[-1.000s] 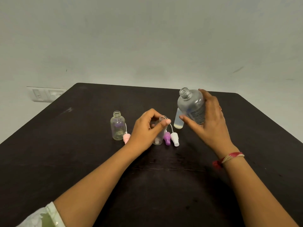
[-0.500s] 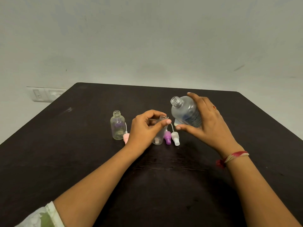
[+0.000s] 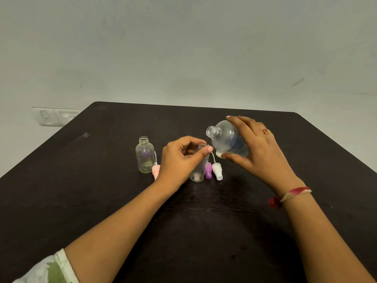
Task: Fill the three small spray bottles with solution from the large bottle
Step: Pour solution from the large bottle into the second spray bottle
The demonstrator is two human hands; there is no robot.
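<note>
Large bottle (image 3: 228,139) tilted, mouth up-left toward small bottle (image 3: 199,170) | right hand (image 3: 257,152) wrapped its body | left hand (image 3: 181,158) pinched small bottle's neck, upright on bench (image 3: 81,180).

We are wearing a pale sleeve (image 3: 43,269) with a washed green leaf print, ending just above the left elbow and leaving the forearm bare down to the left hand (image 3: 181,158). On the right hand (image 3: 258,152) we are wearing a gold ring (image 3: 265,131) set with a reddish stone. Below that ring, at the wrist, we are wearing a band of red and cream threads (image 3: 295,193), and a small red tassel (image 3: 273,202) is hanging from its inner side
</note>
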